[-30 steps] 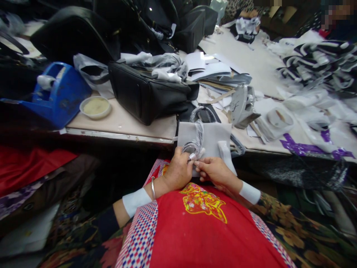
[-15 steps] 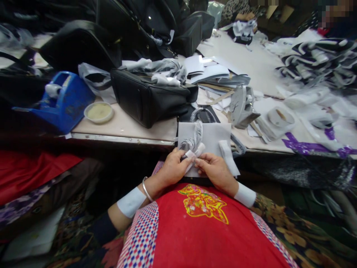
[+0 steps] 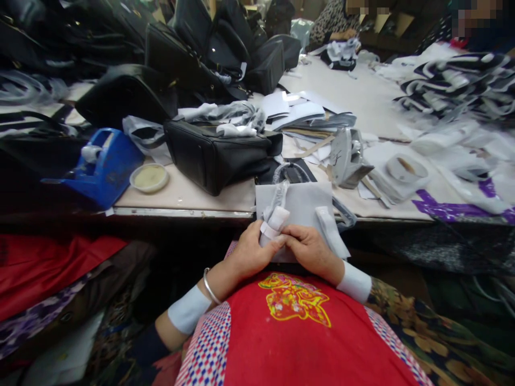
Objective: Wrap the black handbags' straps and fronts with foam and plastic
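Observation:
My left hand is closed round a bag strap covered in clear plastic. White foam wrap surrounds the strap's near end, and a small strip of white tape crosses it. Fingers bent, my right hand pinches at the wrap's edge, its fingertips meeting my left thumb. What lies between those fingertips is hidden. Under both hands is a pale grey sheet lying on a dark bag that is mostly covered. Another white foam-wrapped piece rests at the sheet's right side.
To the left stand a blue tape dispenser, a shallow round tub and a black handbag. A grey tape dispenser is at the right, near stacked white sheets. Black bags pile up behind; a co-worker's hand is far back.
The foam-wrapped end now stands more upright in my left hand, with the tape strip lying across it. My fingers have closed in together below it. The whole view has shifted slightly.

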The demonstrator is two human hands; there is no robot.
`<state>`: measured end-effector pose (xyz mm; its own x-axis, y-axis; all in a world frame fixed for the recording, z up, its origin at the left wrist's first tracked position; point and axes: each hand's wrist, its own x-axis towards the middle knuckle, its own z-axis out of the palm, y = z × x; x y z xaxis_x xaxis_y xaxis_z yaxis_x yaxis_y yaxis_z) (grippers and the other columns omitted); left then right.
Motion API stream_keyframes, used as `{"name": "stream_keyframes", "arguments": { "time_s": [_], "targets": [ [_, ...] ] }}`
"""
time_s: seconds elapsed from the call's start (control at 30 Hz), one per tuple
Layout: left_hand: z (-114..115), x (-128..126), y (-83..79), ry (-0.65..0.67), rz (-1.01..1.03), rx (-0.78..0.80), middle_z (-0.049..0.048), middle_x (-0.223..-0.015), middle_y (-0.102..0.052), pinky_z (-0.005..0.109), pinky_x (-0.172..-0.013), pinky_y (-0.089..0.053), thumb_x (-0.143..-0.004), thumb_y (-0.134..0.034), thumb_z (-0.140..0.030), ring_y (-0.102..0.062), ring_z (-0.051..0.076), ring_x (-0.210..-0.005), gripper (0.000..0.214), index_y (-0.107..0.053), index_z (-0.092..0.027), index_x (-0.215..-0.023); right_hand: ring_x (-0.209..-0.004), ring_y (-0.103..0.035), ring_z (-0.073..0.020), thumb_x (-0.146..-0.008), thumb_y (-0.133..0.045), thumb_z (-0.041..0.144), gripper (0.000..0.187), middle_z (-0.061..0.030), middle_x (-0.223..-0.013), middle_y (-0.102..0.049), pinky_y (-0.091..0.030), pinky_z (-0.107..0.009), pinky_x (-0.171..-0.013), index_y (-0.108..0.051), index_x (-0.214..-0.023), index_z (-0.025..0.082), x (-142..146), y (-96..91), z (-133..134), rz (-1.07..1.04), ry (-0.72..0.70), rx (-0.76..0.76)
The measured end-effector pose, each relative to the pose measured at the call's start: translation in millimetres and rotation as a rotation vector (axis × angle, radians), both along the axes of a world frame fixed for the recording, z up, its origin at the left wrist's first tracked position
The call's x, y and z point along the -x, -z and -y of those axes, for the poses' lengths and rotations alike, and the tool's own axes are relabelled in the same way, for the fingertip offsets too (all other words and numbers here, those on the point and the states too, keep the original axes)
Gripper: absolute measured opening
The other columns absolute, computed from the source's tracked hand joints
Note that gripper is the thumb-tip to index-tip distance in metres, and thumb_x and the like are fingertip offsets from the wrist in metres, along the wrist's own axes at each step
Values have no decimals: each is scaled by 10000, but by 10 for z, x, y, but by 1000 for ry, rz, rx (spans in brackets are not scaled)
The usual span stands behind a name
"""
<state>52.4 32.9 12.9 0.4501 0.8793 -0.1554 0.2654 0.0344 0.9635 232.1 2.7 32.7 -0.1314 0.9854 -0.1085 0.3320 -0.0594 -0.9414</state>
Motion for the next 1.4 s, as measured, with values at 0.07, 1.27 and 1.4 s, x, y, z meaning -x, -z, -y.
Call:
{"name": "stream_keyframes", "arguments": {
  "time_s": [0.07, 1.27, 1.4],
  "targets": [
    [-6, 30, -34, -72, -232, -301, 101, -1046, -608, 426, -860, -521, -819, -714, -487, -586, 261, -975, 392, -621, -174, -1035, -826, -645, -188, -871, -534, 179, 206, -42, -861, -718, -527, -330, -809, -735, -838, 208, -15, 6, -49, 89, -55, -142],
    [-126, -221, 125, -233, 369, 431, 34, -744, -683, 266, -650, -471, -799, -709, -587, -591, 144, -657, 467, -695, -122, -841, -966, -632, -267, -993, -475, 311, 258, -132, -1039, -676, -496, -402, -878, -668, -1089, 169, -272, 15, -201, 442, -98, -324],
    [-92, -195, 5, -189, 155, 163, 29, -862, -709, 266, -711, -479, -850, -693, -435, -616, 166, -771, 299, -706, -149, -938, -968, -636, -265, -997, -485, 345, 298, -143, -1020, -681, -484, -386, -868, -670, -1104, 139, -259, -279, -338, 544, 11, -489]
  ]
}}
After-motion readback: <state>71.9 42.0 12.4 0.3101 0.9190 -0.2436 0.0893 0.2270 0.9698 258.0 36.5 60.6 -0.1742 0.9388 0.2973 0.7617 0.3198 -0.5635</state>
